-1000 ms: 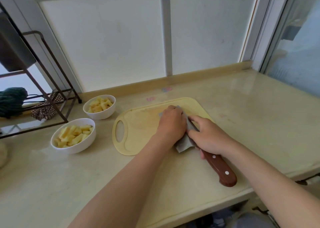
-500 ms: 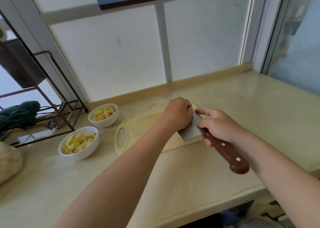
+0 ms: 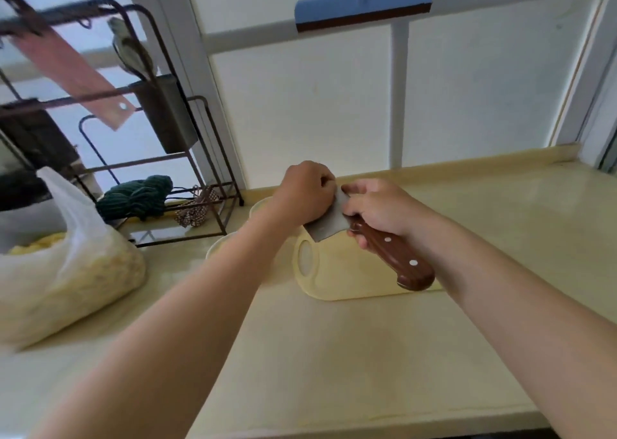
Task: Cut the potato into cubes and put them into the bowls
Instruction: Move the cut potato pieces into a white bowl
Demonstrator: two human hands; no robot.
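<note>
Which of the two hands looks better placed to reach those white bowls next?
Probably the left. The left hand is curled against the blade of the knife, on the bowls' side; a bowl rim peeks out beside its forearm. The right hand grips the knife's wooden handle, farther from them.

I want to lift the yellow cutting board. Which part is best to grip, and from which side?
The best grip is probably the handle end at the left of the cutting board, fingers hooked through its oval hole. It lies flat on the counter, so its edges give little hold. Come from the left; mind the white bowl there and the knife in the right hand.
</note>
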